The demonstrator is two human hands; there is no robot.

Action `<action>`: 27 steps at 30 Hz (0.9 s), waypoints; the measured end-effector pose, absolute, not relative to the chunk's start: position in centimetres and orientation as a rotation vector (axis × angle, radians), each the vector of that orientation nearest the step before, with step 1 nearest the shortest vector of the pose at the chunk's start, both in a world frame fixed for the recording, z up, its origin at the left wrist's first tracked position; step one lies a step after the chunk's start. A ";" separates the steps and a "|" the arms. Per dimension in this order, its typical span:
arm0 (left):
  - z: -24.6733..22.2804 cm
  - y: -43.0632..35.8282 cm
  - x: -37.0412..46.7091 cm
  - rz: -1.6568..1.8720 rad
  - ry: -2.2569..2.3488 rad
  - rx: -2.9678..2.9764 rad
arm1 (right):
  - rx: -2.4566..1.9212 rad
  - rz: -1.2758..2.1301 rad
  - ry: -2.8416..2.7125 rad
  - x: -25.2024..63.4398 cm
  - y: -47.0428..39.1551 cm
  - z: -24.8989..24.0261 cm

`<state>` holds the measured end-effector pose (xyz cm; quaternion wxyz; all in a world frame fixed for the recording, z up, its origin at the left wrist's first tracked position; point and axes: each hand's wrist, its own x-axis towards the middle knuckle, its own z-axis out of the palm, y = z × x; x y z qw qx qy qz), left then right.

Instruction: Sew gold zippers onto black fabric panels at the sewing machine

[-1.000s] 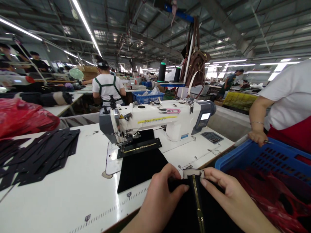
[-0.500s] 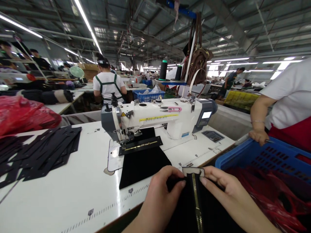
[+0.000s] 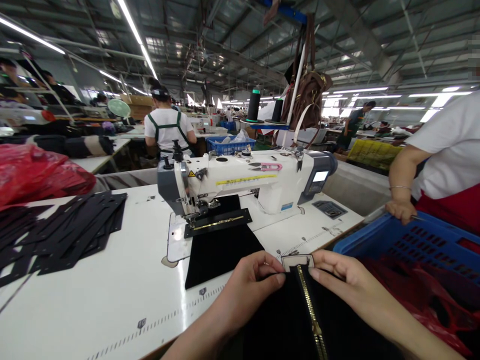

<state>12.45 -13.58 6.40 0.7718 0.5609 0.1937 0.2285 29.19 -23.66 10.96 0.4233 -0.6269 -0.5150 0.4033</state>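
At the table's front edge, a black fabric piece [image 3: 277, 315] with a gold metal zipper [image 3: 308, 297] hangs toward me. A pale, dark-edged tab [image 3: 296, 261] lies across the zipper's top end. My left hand [image 3: 255, 285] pinches the fabric just left of the tab. On the other side my right hand [image 3: 337, 280] pinches the right edge by the tab. Beyond my hands, a black panel [image 3: 221, 257] lies flat, and a black strip with a gold zipper [image 3: 219, 223] sits under the presser foot of the white sewing machine [image 3: 240, 175].
Many dark strips [image 3: 75, 232] lie spread on the white table [image 3: 123, 295] at left, beside a red plastic bag [image 3: 41, 170]. Pink thread snips [image 3: 267, 166] rest on the machine. At right, a co-worker's hand [image 3: 401, 210] touches a blue basket [image 3: 360, 237] holding red plastic.
The lower part of the zipper has swung to the right, and more of the fabric is drawn up. Both hands keep their pinch near the tab.
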 end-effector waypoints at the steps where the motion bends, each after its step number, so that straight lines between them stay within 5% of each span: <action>1: 6.4 -13.6 12.5 0.495 0.416 1.212 | -1.585 1.005 -1.292 29.2 -23.7 11.0; 27: 6.4 -12.9 12.1 0.430 0.369 1.427 | -1.592 1.070 -1.419 29.8 -23.4 11.2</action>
